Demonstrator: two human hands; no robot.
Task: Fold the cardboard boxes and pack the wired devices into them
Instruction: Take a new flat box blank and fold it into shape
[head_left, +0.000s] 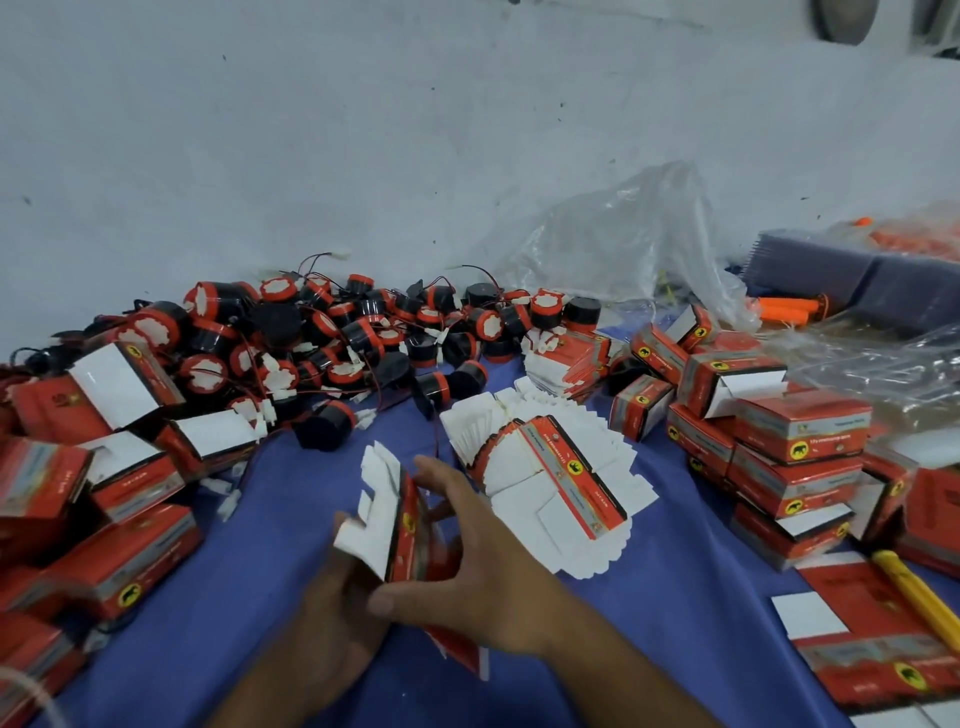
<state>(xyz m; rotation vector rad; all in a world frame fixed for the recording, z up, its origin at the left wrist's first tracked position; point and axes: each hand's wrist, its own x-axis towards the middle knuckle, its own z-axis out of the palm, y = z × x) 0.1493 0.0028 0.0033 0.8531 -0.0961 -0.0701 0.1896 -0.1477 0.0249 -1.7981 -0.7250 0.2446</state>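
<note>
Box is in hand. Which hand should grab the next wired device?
Probably right: the right hand lies open against the box, while the left hand grips it from beneath. The nearest device sits just ahead.

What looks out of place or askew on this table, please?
The stack of flat red-and-white cardboard blanks at centre lies splayed in a fan; the round black-and-red wired devices behind it are a tangled heap.
</note>
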